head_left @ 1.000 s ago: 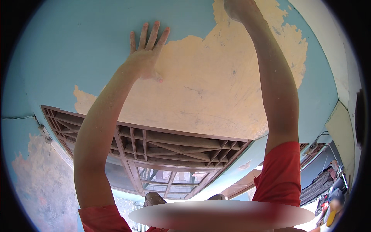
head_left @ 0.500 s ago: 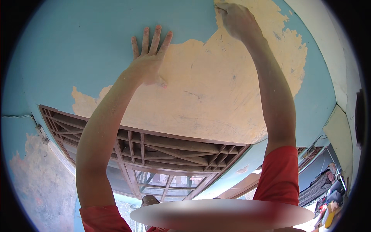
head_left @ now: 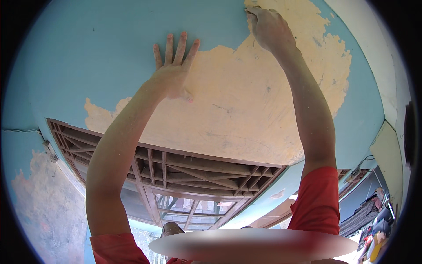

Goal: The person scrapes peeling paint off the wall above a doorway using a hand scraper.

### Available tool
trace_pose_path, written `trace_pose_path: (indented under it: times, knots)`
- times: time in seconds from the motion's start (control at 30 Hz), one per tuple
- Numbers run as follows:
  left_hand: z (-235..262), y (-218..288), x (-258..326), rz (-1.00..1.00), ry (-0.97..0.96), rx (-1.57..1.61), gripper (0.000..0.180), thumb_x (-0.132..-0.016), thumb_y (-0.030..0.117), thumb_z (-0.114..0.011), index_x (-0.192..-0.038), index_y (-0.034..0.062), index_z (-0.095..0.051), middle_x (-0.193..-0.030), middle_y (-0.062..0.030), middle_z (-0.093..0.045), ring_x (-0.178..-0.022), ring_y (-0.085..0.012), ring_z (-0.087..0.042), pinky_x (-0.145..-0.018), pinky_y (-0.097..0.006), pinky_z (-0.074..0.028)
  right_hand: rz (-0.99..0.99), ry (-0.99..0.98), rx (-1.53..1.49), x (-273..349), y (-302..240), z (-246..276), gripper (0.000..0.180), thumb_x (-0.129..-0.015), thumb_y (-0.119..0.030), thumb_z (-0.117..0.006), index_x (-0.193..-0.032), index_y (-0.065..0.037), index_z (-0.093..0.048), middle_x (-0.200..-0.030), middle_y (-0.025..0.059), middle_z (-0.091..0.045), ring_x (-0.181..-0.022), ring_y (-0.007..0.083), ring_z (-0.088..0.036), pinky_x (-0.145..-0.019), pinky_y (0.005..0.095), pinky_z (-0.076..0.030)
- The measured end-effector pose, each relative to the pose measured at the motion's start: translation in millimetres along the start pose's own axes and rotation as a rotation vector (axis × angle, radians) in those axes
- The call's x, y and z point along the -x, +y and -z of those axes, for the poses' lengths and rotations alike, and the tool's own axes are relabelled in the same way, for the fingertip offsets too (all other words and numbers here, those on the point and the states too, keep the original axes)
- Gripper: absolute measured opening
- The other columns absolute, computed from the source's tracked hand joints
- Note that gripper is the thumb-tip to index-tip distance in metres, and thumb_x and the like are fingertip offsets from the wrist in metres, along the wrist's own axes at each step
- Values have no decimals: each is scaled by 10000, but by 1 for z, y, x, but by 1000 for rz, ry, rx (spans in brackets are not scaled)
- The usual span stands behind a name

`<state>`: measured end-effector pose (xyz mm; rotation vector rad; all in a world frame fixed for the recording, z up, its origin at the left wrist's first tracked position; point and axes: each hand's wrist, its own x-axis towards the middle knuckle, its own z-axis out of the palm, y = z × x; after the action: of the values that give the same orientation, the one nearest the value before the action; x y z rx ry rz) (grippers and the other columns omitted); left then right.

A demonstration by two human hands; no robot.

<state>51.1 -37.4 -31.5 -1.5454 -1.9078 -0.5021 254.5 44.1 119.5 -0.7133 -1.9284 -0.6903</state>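
Note:
Against the blue painted wall (head_left: 110, 44) my left hand (head_left: 172, 75) lies flat, its fingers spread upward. Its fingertips rest on blue paint, and its thumb is over the bare yellowish patch (head_left: 246, 101). Higher and to the right, my right hand (head_left: 271, 31) is closed around a thin, flat scraper (head_left: 252, 7), mostly hidden by the fingers. The scraper sits at the ragged border where blue paint meets the yellowish surface. Both arms are raised.
Below the patch runs a brown wooden vent lattice (head_left: 206, 169) above a glazed window (head_left: 193, 207). A cable (head_left: 20, 130) and a small wall fitting (head_left: 50, 152) are at left. Piled belongings (head_left: 378, 224) stand at lower right. A blurred oval (head_left: 252, 244) covers the bottom centre.
The whole view has shifted slightly. My right hand is a little lower in the picture, still at the paint border. My left hand stays flat on the wall.

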Motion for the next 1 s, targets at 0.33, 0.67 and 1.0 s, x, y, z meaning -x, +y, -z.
trace_pose_path:
  times: [0.33,0.67,1.0]
  knots:
    - [-2,-3,5,6,10,5,1577,-566,424,-988,-1646,190,138,-1690,-216,206,-1530,-496,209,-1187,-738,56,99,-78,-49,-9,16,-12,280,-1068,-294,-479,-1202,-171,-692,-975,181,-686,-979,359,-700,-842,499,-549]
    - [-3,-4,4,11,36,1,1587,-552,457,-988,-1647,218,135,-1703,-179,192,-1545,-453,207,-1205,-713,58,-16,-137,-18,-23,-13,21,304,-1059,-247,-500,-1233,-70,-676,-1061,228,-695,-989,381,-702,-872,504,-554]
    - [0,-1,5,50,-13,-33,1581,-549,441,-992,-1650,223,122,-1708,-173,172,-1553,-439,191,-1217,-702,47,149,227,132,-18,18,-21,312,-1060,-311,-506,-1286,-186,-681,-995,184,-706,-943,387,-681,-885,515,-538]
